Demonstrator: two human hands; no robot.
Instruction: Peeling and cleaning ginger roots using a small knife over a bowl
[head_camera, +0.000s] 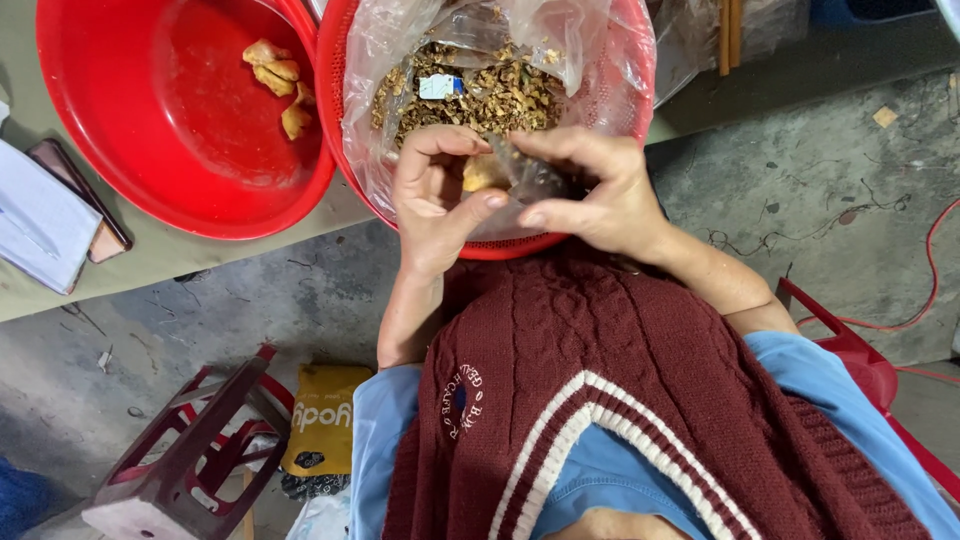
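Ginger piece (483, 172), pale yellow and knobbly as far as the view shows, sits between the two hands, just above the near rim of the red basket (500, 248). The left hand (430, 195) is clamped on it, thumb underneath and fingers curled over the top. The right hand (600, 195) is closed on a dark blade (530, 175), whose flat rests against the piece. The hands touch each other around it.

Judging from this grip, the scraping goes best with short, shallow strokes. The left thumb should sit behind the edge rather than in its path, and the piece should be turned a little between strokes so the knobs get cleaned. Holding the work over the basket lets the scraps drop in.

The basket beyond the hands is lined with a clear plastic bag (390, 50) and filled with brown peelings (480, 95). To the left of the left hand stands a red basin (180, 170) holding a few yellow peeled pieces (280, 80). Both rest on a drab table (200, 255), with white papers (35, 220) at its far left edge.

Below is a stained, cracked concrete floor (800, 170). A dark red stool (190, 450) and a yellow bag (322, 415) lie under the left arm. A red chair (860, 360) and a red cable (930, 280) are off to the right.
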